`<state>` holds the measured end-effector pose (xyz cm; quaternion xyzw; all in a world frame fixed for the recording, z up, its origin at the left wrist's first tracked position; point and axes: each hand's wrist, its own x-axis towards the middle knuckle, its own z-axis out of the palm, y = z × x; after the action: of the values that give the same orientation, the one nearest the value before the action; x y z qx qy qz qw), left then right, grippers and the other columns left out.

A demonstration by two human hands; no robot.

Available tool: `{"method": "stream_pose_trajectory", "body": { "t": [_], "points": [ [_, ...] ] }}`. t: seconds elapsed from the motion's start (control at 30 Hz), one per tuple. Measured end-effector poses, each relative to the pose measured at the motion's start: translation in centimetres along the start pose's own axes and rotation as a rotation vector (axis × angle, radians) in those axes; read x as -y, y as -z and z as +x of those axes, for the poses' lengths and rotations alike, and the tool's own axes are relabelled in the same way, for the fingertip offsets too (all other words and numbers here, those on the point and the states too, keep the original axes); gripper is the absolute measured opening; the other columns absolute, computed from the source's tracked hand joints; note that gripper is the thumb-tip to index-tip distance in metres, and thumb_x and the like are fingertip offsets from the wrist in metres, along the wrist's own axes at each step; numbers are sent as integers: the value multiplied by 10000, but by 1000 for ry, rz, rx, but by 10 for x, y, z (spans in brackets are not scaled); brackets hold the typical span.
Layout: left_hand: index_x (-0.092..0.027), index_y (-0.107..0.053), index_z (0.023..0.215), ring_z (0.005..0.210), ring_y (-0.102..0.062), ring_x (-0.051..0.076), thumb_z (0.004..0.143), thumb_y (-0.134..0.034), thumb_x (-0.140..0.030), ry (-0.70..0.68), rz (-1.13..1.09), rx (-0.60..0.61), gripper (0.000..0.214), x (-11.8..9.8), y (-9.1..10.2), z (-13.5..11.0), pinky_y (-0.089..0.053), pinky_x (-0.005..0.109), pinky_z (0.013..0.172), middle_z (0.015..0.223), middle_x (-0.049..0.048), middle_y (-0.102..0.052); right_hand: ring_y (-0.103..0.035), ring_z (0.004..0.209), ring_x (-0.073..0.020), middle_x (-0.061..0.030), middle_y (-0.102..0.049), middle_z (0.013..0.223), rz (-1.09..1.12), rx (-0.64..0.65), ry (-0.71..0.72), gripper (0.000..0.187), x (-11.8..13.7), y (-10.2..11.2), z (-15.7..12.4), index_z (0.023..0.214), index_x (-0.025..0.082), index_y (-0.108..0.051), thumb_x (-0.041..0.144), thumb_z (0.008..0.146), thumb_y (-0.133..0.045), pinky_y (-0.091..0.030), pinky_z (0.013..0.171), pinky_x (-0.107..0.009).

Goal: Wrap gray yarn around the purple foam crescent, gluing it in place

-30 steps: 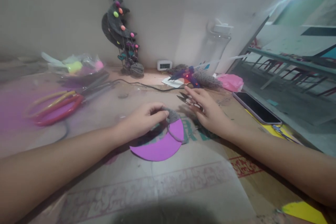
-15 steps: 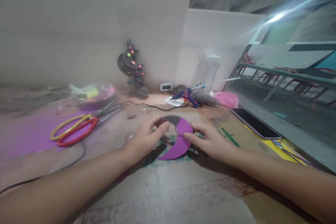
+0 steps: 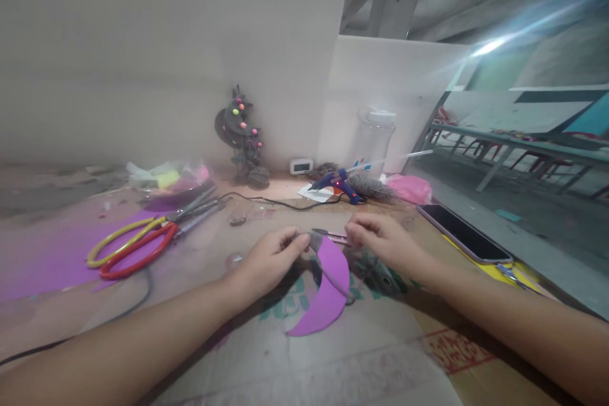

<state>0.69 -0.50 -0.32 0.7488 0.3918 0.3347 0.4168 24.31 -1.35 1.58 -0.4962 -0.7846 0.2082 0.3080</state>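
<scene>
My left hand [image 3: 273, 260] pinches the upper tip of a purple crescent moon cutout [image 3: 330, 279] between thumb and fingers. Grey yarn [image 3: 314, 241] is wound round that upper end, and a loose strand runs down across the purple face. The lower point of the crescent hangs free over the cardboard. My right hand [image 3: 380, 241] is closed just right of the crescent's top. From its fingers a slim two-bladed metal tool, apparently small scissors [image 3: 328, 235], points left toward the yarn; its handles are hidden in the hand.
Large scissors with red and yellow handles [image 3: 137, 247] lie at left. Behind stand a decorated dark crescent ornament [image 3: 242, 133], a small digital clock [image 3: 301, 167], a blue glue gun [image 3: 337, 185] and a clear bottle [image 3: 375, 139]. A phone [image 3: 464, 233] rests at right, near the table edge.
My right hand has let go of the crescent, moved up and right, and now has the slim metal tool in it. The crescent hangs lower, its yarn strand loose.
</scene>
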Motion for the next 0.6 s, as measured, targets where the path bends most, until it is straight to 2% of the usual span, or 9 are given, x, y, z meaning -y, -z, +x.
{"method": "stream_pose_trajectory", "body": {
  "t": [0.13,0.23,0.3,0.4,0.5,0.6],
  "points": [
    [-185,-556,770,708,-534,155,937,-421,-456,-15,41,22,346,4,-1,0,-392,250,648,725,-16,-560,-507,643,-140,17,-558,678,-187,-314,-77,239,-38,21,27,756,179,-556,399,851,-551,-410,614,-261],
    [-186,-575,790,719,-538,157,941,-414,-439,-35,93,4,336,6,-1,0,-391,250,658,734,-16,-570,-570,738,-167,-52,-634,844,-191,-390,-117,203,-71,30,49,923,138,-580,312,818,-572,-471,700,-307],
    [-187,-564,771,712,-540,161,942,-404,-446,-32,111,1,349,6,-2,0,-391,253,650,715,-16,-566,-619,874,-192,-120,-662,1027,-181,-372,-130,298,-85,32,62,1061,116,-585,276,810,-592,-491,804,-340],
    [-192,-540,745,693,-537,167,935,-399,-470,-10,108,-11,365,7,-1,1,-392,257,633,691,-17,-555,-634,998,-216,-145,-659,1163,-174,-288,-137,422,-93,31,81,1167,123,-591,275,780,-665,-478,900,-349],
    [-193,-544,754,687,-530,166,929,-406,-475,3,71,-13,360,7,-1,2,-389,255,624,699,-16,-553,-648,986,-250,-144,-701,1086,-178,-235,-181,433,-90,24,101,1094,107,-645,315,727,-744,-480,890,-346],
    [-190,-542,753,680,-525,163,926,-408,-484,19,43,-9,366,8,-1,3,-383,251,609,689,-16,-538,-666,881,-251,-119,-733,911,-172,-212,-237,355,-86,15,116,954,105,-688,330,694,-777,-495,796,-308]
  ]
}}
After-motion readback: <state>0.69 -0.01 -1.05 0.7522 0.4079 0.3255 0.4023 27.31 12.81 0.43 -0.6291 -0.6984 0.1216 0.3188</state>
